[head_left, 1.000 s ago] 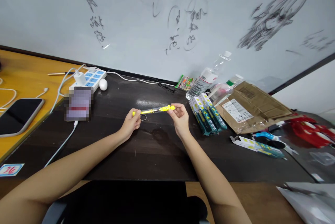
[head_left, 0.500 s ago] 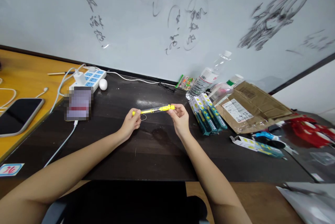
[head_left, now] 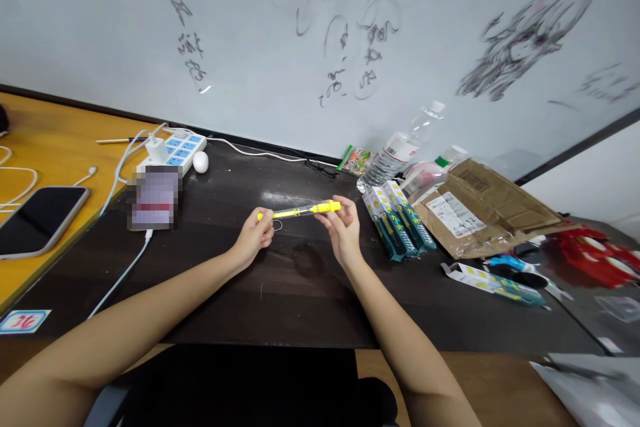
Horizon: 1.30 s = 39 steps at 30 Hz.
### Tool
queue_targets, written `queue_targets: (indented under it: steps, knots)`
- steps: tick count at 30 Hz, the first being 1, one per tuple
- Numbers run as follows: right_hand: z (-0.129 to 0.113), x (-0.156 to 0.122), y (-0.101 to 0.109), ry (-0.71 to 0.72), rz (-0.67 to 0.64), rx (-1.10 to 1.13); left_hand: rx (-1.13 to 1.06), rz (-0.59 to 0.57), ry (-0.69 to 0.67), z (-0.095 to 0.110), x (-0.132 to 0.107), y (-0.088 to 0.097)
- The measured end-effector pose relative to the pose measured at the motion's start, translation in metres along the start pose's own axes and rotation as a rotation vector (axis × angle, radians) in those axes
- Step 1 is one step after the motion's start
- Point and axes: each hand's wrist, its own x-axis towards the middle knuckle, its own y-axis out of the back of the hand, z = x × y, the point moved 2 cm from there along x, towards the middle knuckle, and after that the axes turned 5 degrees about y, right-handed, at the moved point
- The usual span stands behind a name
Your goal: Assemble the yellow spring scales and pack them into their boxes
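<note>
A slim yellow and clear pen-like tool (head_left: 299,211) is held level above the dark desk (head_left: 280,294), between both hands. My left hand (head_left: 256,240) pinches its left end, fingers closed. My right hand (head_left: 341,230) grips the right part near the yellow cap, fingers curled round it. A small metal ring (head_left: 276,225) hangs or lies just by my left fingers.
Three green and yellow packaged boxes (head_left: 397,218) lie right of my hands, beside a brown parcel (head_left: 480,207) and plastic bottles (head_left: 395,150). Another opened pack (head_left: 493,280) and a red object (head_left: 597,255) lie further right. A power strip (head_left: 174,150), cables and a phone (head_left: 40,219) sit left.
Both hands keep holding the yellow tool in the same pose. The view has shifted slightly, so everything sits a little lower and to the right.
</note>
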Motion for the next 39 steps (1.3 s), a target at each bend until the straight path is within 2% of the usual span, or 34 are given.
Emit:
queue_targets:
  steps: [6, 14, 29, 39]
  knots:
    - [-0.005, 0.006, 0.009, 0.057, -0.018, -0.047, -0.006, -0.012, 0.022, -0.001, 0.0, 0.001]
    - [0.001, 0.011, 0.016, 0.003, -0.093, -0.096, 0.007, -0.011, 0.017, -0.002, 0.002, 0.004]
    - [0.002, 0.008, 0.008, -0.014, 0.017, 0.014, 0.039, -0.003, -0.004, -0.004, 0.002, 0.003]
    - [0.0, 0.007, 0.01, 0.111, 0.049, -0.177, 0.018, 0.005, 0.006, -0.004, 0.001, 0.002]
